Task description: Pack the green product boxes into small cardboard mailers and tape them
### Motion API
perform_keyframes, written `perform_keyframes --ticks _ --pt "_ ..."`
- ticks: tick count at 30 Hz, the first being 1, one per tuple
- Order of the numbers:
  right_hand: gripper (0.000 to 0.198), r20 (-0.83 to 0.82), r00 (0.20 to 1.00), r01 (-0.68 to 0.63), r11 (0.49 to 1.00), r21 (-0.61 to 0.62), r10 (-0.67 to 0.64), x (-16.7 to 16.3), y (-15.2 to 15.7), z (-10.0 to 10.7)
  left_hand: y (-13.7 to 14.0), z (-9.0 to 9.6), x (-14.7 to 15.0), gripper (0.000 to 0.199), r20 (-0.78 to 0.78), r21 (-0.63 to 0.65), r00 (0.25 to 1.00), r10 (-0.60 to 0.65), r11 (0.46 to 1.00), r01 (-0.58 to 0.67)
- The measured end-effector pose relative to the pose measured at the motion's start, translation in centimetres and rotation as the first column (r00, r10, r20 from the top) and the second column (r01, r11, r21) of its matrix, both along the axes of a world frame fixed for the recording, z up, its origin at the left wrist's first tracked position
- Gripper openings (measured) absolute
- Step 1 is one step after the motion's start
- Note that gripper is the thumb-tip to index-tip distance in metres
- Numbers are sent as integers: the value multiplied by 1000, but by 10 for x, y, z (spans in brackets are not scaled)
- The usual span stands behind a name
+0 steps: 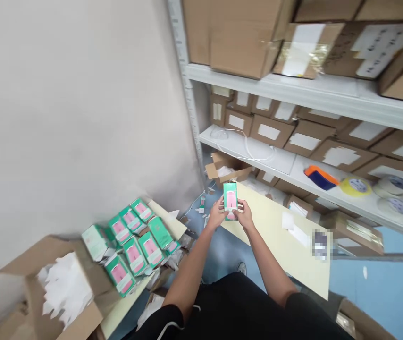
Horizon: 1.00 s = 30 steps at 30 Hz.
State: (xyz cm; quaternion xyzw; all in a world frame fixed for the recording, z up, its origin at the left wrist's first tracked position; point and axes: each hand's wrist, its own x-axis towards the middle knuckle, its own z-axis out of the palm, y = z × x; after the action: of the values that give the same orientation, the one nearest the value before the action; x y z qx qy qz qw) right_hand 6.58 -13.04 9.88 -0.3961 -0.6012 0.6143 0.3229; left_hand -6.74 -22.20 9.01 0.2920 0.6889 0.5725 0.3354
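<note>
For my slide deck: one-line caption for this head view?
Both hands hold a green-and-pink box beside stocked shelves.

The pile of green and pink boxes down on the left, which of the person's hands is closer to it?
Left. The left hand grips the held box on the side facing the pile of green and pink boxes; the right hand grips its far side.

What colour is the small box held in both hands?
Green with a pink panel, the small box shows best in the head view.
</note>
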Motion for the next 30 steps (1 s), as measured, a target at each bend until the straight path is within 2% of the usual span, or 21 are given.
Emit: perform_keyframes --ticks 5,8,11,15,19,21,23,26,28,30 --pt "82 93 989 118 993 -8 -116 76 63 -10 76 1 58 88 29 -33 986 -164 986 165" --pt "81 116 982 148 989 -9 -146 107 88 -19 107 -4 83 84 3 -64 978 -211 976 210" --pt "73 137 973 191 981 -29 -185 124 100 -31 126 -16 96 69 7 -114 966 -258 960 257" --pt "68 139 948 301 949 -96 -286 126 102 -49 142 -33 94 52 42 -85 925 -378 921 380" --pt "65 65 930 367 909 -199 -362 119 98 -57 154 -46 82 51 70 -35 872 -485 872 488" --pt "61 15 911 404 885 -233 -412 114 96 -59 160 -52 74 56 99 -33 847 -523 849 528" --pt "55 -25 890 437 867 -239 -455 108 94 -65 166 -61 65 68 114 -17 831 -544 835 549" --pt "46 -47 883 448 867 -218 -468 96 93 -85 177 -82 51 88 118 -24 814 -569 818 575" --pt "42 5 891 446 874 -192 -454 86 92 -105 184 -97 45 91 113 -60 796 -595 796 603" --pt "43 131 888 457 875 -161 -440 76 89 -126 189 -112 41 92 105 -110 765 -636 757 644"
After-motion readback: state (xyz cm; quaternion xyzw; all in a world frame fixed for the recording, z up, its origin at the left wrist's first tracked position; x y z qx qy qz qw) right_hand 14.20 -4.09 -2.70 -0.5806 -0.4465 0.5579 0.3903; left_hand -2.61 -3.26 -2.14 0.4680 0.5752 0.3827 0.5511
